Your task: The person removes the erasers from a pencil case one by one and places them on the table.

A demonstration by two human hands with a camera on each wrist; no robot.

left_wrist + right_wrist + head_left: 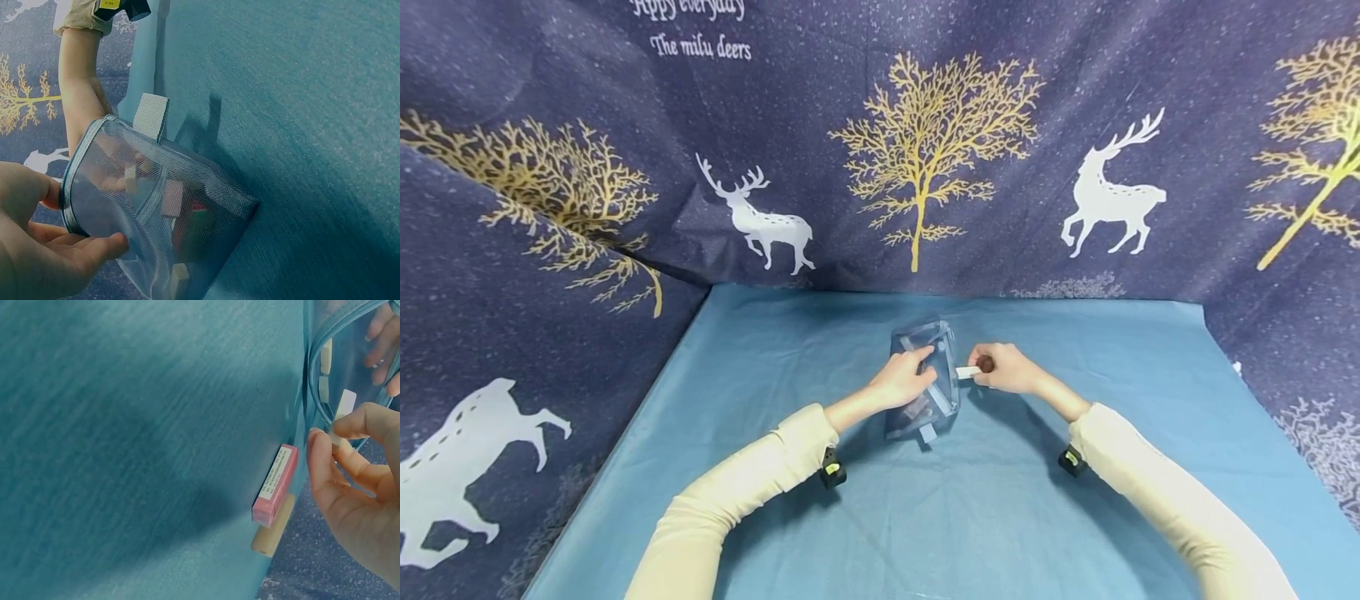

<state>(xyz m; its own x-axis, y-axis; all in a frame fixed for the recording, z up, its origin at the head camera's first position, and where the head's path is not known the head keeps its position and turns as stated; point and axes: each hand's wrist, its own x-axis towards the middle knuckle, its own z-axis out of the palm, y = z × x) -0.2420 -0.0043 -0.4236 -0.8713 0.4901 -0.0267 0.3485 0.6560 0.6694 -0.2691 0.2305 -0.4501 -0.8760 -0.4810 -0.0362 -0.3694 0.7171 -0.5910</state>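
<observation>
A see-through blue mesh zip pouch (901, 340) lies on the cloth, with its zipped rim toward the right. My left hand (904, 379) holds the pouch at its open mouth, fingers on both sides of the rim in the left wrist view. Through the mesh show a pink block (172, 199), a pale block (180, 278) and a dark piece with red and green on it. My right hand (1011, 368) pinches a small white block (345, 404) between thumb and fingertips, right at the pouch's mouth.
Below the right hand in the right wrist view, a pink box (275, 484) with a white printed label lies on the blue cloth (820, 533) beside a tan wooden block (273, 534). A dark curtain (820, 100) with deer and trees stands behind the table.
</observation>
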